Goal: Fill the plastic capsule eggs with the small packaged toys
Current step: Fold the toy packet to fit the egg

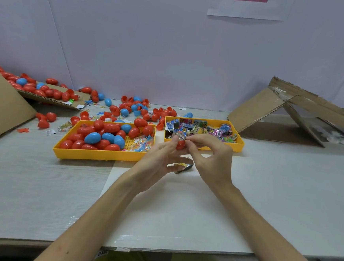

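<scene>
My left hand [159, 160] holds a red egg half [180, 145] upright in its fingertips, just in front of the right tray. My right hand [208, 153] pinches a small packaged toy [179, 136] that sits in the mouth of that half. A yellow tray [95, 155] at left holds several red and blue capsule eggs [93, 137]. The yellow tray [240, 143] at right holds several small packaged toys [200, 128]. Another small packet [182, 165] lies on the table under my hands.
Loose red and blue eggs and egg halves [127, 108] lie scattered behind the trays. An open cardboard box [52, 97] at the back left spills eggs. A collapsed cardboard box [292, 113] stands at the right. A white wall closes the back.
</scene>
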Action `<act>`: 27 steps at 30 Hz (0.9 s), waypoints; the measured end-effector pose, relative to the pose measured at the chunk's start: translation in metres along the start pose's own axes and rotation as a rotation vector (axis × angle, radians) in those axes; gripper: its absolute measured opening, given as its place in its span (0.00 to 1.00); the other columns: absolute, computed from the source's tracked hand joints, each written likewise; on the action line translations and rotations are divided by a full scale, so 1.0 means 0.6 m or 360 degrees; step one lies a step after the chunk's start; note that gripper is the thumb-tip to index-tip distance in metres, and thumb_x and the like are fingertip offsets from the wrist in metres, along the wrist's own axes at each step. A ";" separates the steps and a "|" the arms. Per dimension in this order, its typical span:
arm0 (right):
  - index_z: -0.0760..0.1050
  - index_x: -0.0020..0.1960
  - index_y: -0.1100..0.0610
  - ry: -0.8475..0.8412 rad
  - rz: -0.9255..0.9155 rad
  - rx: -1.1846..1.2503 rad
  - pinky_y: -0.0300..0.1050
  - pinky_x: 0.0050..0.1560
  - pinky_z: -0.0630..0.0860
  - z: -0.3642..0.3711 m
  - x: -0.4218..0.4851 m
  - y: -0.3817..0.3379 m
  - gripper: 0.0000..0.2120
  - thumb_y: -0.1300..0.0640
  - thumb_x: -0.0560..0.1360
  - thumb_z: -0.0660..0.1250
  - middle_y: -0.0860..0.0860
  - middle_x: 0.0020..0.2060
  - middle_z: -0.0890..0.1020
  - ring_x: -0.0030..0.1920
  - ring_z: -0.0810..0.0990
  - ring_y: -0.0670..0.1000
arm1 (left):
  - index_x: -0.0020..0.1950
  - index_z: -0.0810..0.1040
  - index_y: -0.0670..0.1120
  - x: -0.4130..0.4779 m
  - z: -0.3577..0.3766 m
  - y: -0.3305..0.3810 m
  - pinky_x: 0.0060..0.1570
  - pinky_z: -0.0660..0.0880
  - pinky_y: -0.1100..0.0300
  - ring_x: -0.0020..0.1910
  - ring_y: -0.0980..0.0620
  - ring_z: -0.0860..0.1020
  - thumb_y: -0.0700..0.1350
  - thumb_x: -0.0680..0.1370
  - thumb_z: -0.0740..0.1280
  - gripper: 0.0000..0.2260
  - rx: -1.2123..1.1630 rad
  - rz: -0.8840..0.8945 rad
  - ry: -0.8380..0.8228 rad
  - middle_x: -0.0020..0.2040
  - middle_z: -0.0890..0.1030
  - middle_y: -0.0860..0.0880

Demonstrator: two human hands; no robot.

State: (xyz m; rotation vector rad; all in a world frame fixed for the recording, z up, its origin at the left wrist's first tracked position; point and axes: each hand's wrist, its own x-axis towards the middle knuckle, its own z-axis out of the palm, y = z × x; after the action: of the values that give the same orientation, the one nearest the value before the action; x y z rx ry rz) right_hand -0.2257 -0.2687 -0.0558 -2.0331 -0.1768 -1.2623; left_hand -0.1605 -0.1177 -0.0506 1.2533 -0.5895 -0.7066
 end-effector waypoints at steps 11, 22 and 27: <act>0.82 0.45 0.61 -0.0075 -0.0152 -0.0119 0.41 0.43 0.78 0.000 -0.001 0.007 0.03 0.67 0.74 0.72 0.51 0.39 0.83 0.41 0.80 0.46 | 0.63 0.81 0.42 -0.002 0.002 0.000 0.62 0.75 0.47 0.55 0.44 0.84 0.56 0.84 0.59 0.21 0.0159 0.0060 0.0098 0.57 0.85 0.42; 0.76 0.45 0.61 -0.0168 -0.0094 -0.0153 0.40 0.41 0.74 0.003 -0.002 0.006 0.03 0.67 0.76 0.68 0.51 0.39 0.78 0.40 0.75 0.47 | 0.63 0.78 0.60 0.004 -0.006 -0.001 0.48 0.82 0.57 0.52 0.50 0.85 0.49 0.73 0.78 0.21 0.0450 0.0473 0.0335 0.59 0.82 0.50; 0.75 0.44 0.61 -0.0136 -0.0136 -0.0184 0.36 0.40 0.72 0.004 -0.002 0.003 0.04 0.67 0.76 0.68 0.51 0.39 0.77 0.39 0.73 0.45 | 0.54 0.82 0.60 0.004 -0.007 -0.002 0.44 0.79 0.66 0.48 0.57 0.84 0.49 0.73 0.77 0.12 0.0729 0.0724 0.0455 0.49 0.85 0.58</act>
State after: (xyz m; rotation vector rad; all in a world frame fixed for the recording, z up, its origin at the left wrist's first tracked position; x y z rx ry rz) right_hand -0.2237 -0.2683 -0.0584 -2.2009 -0.2386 -1.2640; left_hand -0.1557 -0.1170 -0.0528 1.5354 -0.7885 -0.0034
